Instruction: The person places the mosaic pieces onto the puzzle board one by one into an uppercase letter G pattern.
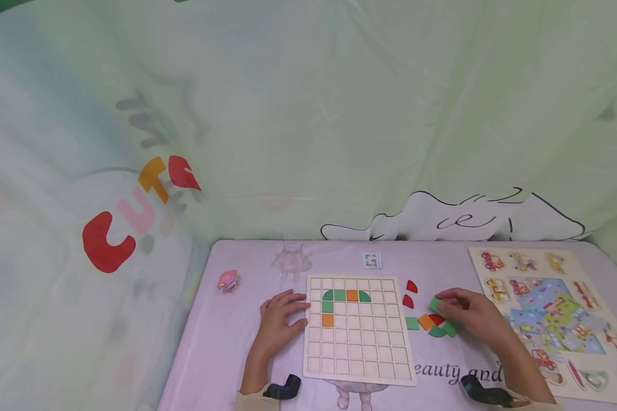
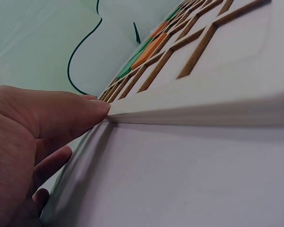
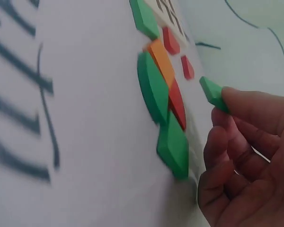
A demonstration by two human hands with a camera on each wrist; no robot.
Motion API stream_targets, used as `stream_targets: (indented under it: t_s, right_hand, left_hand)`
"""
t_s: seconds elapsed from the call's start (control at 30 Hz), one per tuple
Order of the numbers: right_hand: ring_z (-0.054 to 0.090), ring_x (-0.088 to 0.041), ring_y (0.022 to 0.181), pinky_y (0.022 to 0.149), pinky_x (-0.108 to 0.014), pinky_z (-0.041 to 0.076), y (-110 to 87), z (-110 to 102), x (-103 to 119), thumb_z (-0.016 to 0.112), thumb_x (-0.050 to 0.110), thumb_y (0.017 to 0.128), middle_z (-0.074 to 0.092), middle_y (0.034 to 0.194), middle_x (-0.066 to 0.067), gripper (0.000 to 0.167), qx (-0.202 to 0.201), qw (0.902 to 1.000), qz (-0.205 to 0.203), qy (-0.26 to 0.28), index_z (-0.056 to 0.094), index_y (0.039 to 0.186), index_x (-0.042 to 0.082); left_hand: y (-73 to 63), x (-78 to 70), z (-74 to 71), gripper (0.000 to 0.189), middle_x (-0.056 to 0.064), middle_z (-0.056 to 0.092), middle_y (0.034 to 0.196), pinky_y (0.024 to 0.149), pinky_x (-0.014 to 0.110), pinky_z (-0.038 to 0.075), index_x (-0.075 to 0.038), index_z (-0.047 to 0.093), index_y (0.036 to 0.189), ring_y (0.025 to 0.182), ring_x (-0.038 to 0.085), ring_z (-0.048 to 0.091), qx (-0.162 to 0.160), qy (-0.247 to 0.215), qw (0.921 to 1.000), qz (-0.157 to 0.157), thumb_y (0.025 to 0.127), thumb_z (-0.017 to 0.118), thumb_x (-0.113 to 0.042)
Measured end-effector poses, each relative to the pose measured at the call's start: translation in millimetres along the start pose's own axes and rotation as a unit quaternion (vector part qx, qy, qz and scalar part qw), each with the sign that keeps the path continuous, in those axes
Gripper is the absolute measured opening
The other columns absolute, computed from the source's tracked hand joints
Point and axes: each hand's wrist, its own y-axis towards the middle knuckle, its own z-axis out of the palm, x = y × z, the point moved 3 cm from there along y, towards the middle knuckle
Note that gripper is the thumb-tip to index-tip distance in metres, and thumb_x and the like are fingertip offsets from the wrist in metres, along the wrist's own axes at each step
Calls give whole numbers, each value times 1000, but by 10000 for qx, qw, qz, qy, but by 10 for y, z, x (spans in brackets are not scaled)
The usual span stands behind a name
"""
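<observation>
While left fingers touch the board edge — right hand pinches a tile.

Pale green curtain (printed) behind

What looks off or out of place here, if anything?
Nothing looks damaged or spilled. The grid board lies flat with five tiles seated in its cells. The left hand rests against its left edge. The right hand pinches a green tile lifted above the loose tiles, which overlap in a small heap, not in a row.
</observation>
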Motion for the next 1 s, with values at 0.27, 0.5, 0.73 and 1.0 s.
stream_targets:
  t_s: [0.27,0.5,0.73,1.0]
  right_hand:
    - [61,-18,83,68,-26,52,78,285,348,75,30,92,71,93,-4,29,361,9983,-275,355,72,111,8]
    - [61,-17,73,61,-27,51,163,659,690,79,22,88,67,82,-4,18,759,9924,-804,546,73,98,8]
    - [58,-16,72,60,-23,48,186,975,913,81,22,86,66,79,-3,12,1173,9836,-1178,693,75,91,13]
    - [58,-13,61,53,-22,45,193,1289,1075,83,22,85,65,71,-1,13,1564,9733,-1446,858,74,85,13]
  left_hand:
    - [1,-9,-11,33,-2,68,133,107,63,23,-19,77,117,141,30,49,2,-22,10000,-19,84,78,-17]
    - [-1,5,-10,33,-3,68,134,107,62,23,-20,77,118,141,30,48,10,-18,10000,-30,84,78,-18]
    - [5,-1,-5,33,-2,68,134,107,62,23,-20,77,118,142,30,48,43,-9,10000,-26,85,77,-18]
    - [3,12,4,33,-4,67,135,107,62,23,-21,77,118,142,29,47,39,-1,10000,-71,85,78,-18]
